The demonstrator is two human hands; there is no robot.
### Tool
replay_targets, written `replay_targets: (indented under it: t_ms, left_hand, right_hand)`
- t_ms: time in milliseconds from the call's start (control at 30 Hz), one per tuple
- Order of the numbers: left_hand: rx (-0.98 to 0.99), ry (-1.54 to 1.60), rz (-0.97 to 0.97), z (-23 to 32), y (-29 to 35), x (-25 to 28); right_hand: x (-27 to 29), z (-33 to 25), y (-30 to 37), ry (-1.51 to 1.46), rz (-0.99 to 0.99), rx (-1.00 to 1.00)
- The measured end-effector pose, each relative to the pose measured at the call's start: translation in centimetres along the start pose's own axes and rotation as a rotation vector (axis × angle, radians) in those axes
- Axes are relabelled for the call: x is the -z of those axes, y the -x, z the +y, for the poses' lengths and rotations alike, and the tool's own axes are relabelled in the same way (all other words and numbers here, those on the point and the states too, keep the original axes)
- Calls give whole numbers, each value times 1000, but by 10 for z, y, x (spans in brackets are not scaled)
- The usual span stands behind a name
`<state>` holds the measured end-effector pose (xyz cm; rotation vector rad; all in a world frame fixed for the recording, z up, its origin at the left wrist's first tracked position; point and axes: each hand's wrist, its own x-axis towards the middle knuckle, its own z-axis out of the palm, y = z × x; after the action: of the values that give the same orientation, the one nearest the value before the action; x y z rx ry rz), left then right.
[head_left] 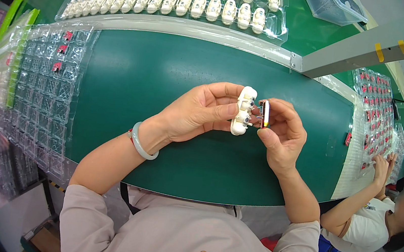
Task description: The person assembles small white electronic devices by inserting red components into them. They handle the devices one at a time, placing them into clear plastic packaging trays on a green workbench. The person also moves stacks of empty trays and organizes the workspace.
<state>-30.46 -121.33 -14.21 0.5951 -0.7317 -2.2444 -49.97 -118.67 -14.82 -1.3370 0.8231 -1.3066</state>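
Over the middle of the green mat, my left hand [201,109] grips a white plastic housing [239,123] between thumb and fingers. The housing is long and rounded, and its inner side with dark round parts faces right. Close to it, my right hand [286,137] pinches a small circuit board with a white face [265,115], held upright on edge. A narrow gap separates the board from the housing. Parts of my fingertips are hidden behind both pieces.
A clear tray [280,34] with rows of white housings lies beyond the mat. Clear pocketed trays [38,94] with a few red parts are at left. A metal beam [370,51] crosses the right. A co-worker [373,220] sits at right beside a tray of red parts [373,110].
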Motion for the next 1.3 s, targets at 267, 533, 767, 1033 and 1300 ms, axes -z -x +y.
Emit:
replay_targets:
  t_ms: [267, 533, 767, 1033, 1300]
  left_hand:
    - [-9, 25, -44, -1, 0, 1]
    - [7, -33, -25, -2, 1, 2]
    - [1, -48, -4, -1, 0, 1]
    - [-9, -37, -23, -2, 0, 3]
    - [-24, -19, 11, -1, -1, 1]
  right_hand:
    - [0, -1, -1, 45, -40, 106]
    - [1, -3, -1, 97, -32, 153]
    - [2, -5, -1, 346, -45, 270]
    - [5, -3, -2, 100, -3, 92]
    - [1, 1, -1, 81, -67, 94]
